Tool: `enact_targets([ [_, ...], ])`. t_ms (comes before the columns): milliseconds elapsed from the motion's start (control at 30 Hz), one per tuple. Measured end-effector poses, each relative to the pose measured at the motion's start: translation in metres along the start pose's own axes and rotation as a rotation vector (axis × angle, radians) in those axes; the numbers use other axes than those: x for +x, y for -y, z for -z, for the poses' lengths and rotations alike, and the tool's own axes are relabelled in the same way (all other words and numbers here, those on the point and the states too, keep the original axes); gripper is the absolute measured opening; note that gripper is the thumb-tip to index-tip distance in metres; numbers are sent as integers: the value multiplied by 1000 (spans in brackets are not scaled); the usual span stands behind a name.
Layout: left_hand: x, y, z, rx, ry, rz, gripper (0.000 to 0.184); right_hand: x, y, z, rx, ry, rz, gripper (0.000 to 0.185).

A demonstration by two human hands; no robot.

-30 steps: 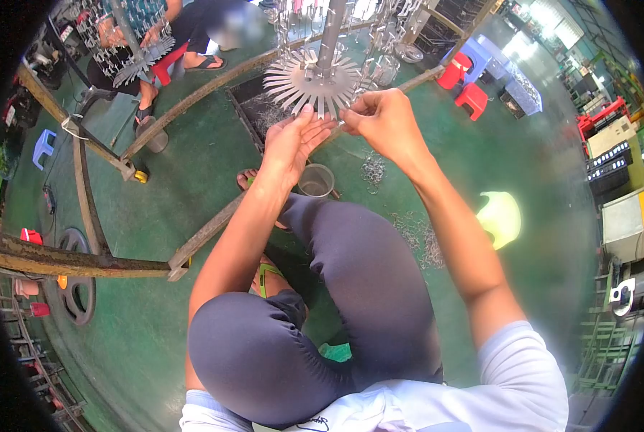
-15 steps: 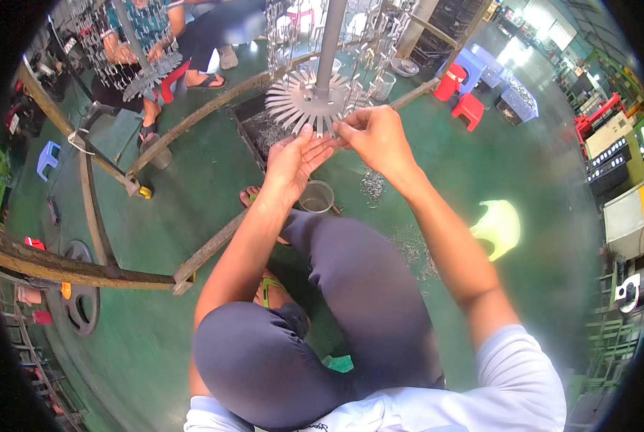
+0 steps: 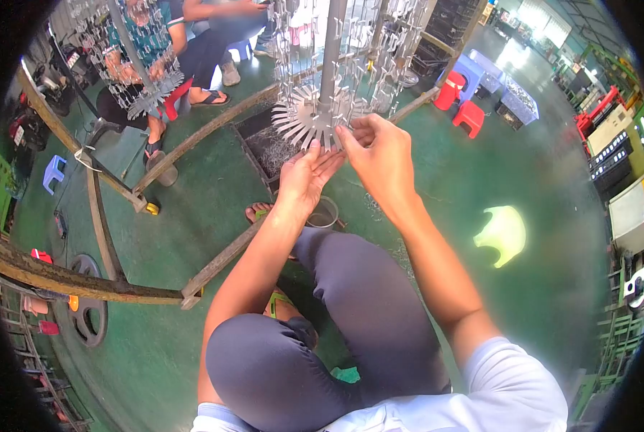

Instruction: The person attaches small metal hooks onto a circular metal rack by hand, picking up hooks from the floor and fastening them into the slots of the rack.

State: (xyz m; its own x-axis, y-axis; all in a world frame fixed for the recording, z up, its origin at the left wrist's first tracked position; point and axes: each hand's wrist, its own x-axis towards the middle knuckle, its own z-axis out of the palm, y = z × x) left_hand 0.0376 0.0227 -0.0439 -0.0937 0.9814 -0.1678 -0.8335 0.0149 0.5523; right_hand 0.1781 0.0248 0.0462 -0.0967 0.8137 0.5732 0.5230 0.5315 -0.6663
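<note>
A slotted metal disc with finger-like tabs sits low on a grey vertical pole, and many small metal hooks hang in strings around it. My left hand is palm up under the disc's front edge, its thumb against a tab and its fingers spread. At the disc's right front edge, my right hand has thumb and forefinger pinched together by the tabs. Whatever lies between those fingertips is too small to make out.
Below the disc are a black crate of metal pieces and a grey bucket. Rusty frame bars cross the left side. Two people sit at another rack. A yellow-green stool and red stools stand right.
The view has shifted, so the disc and hands appear lower and slightly right. My right hand has turned more upright beside the disc; my left hand stays under its edge.
</note>
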Motion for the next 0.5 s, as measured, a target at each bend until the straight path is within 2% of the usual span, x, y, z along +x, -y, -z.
enact_targets([
  [267, -3, 2, -1, 39, -21, -36, 42, 2, -1, -9, 2, 28, -45, 33],
  [367, -2, -3, 9, 63, -10, -23, 49, 2, -1, -12, -39, 31, -48, 33],
  [500, -12, -17, 16, 284, -104, -109, 47, 3, -1, -18, -72, 37, -33, 32],
])
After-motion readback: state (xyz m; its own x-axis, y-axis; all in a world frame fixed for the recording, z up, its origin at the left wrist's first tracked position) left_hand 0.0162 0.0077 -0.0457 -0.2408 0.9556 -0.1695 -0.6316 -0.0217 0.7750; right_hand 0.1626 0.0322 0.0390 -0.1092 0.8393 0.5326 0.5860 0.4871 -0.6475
